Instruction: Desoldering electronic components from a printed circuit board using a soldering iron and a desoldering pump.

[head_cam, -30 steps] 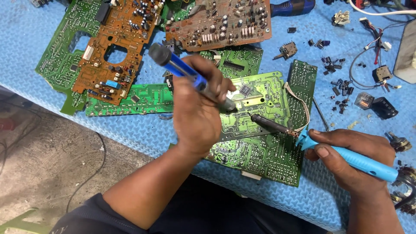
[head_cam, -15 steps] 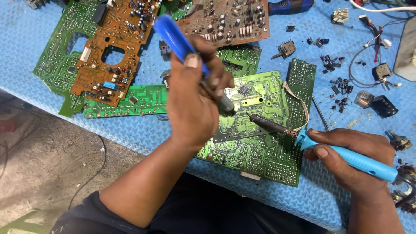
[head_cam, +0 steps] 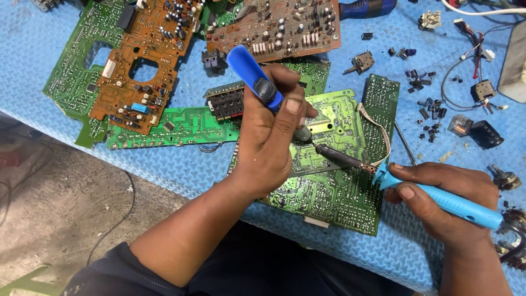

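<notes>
Left hand (head_cam: 268, 148) grips blue desoldering pump (head_cam: 257, 79) upright, nozzle at the joint; right hand (head_cam: 438, 200) clasps soldering iron (head_cam: 383, 175) angled in (tips meet) on green circuit board (head_cam: 339, 186), flat mid-counter (head_cam: 164, 170).

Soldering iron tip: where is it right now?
In the head view, the soldering iron, held in the right hand, has its tip on the green board at centre, just right of the blue pump in the left hand.
</notes>
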